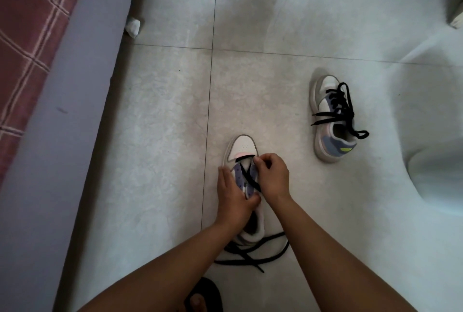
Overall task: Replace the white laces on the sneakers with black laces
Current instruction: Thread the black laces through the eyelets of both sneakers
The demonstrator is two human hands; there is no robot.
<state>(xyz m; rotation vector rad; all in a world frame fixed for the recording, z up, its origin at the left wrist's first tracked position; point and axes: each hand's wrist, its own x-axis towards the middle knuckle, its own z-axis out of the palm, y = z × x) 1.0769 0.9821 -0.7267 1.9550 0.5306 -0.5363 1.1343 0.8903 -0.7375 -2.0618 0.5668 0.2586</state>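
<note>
Both hands work on a sneaker (pixel 242 147) standing on the floor (pixel 160 136), toe pointing away. The left hand (pixel 231 195) grips the sneaker's left side and tongue. The right hand (pixel 271 176) pinches the black lace (pixel 246 177) at the upper right eyelets; the lace's loose ends trail on the floor between the forearms. Well right of the hands lies the second sneaker (pixel 332 121), tipped on its side, black-laced.

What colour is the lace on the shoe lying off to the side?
Black, seen in the head view: the lace on the far sneaker.
</note>
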